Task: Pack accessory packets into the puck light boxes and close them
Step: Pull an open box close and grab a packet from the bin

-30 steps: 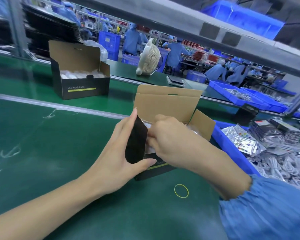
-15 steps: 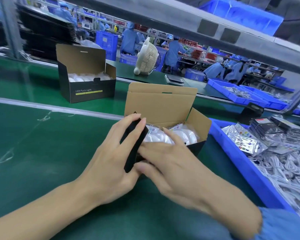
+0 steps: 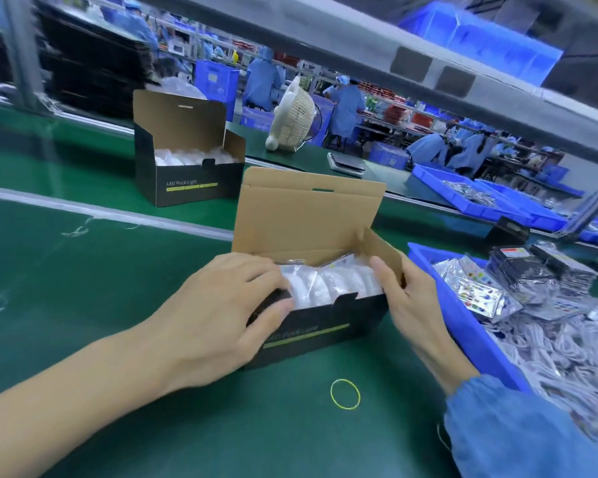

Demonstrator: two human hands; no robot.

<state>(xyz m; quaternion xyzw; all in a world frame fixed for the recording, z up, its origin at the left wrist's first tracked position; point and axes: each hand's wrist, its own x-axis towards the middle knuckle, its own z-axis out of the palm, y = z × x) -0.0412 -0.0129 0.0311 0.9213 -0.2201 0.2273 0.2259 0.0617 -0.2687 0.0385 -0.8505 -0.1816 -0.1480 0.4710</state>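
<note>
On the green belt, dead centre: near puck light box (image 3: 325,326), black, lid flap up and standing open. Bagged white contents (image 3: 328,282) fill it to the rim; what looks like an accessory packet sits on top toward the back, but motion blur makes that hard to confirm.

Left hand (image 3: 218,315) lies over the box's left end, fingers curled down over the edge and onto the bagged contents, thumb on the front face. Looks like it's pressing the left side flap in, though the flap itself is hidden under the hand. Right hand (image 3: 408,298) is at the right end, fingers fairly straight against the right side flap (image 3: 382,251), which is upright and not folded. Touching, not gripping.

Progress, my read:
- near box: filled, closing just starting. Right flap, lid and tuck tab are left.
- second box (image 3: 187,167) further up the belt to the left: lid open, white bagged contents visible, nobody on it. Can't tell if a packet is in it.
- no closed box in view.

Supply: blue bin (image 3: 463,326) just right of the near box, holding foil packets (image 3: 477,288), stacks of dark packets (image 3: 539,267) and a heap of white cables. Plenty left.

Yellow rubber band (image 3: 345,393) loose on the belt in front of the near box, clear of both hands.

Risk: bags stand proud of the rim, so the lid may need pushing down to tuck.
</note>
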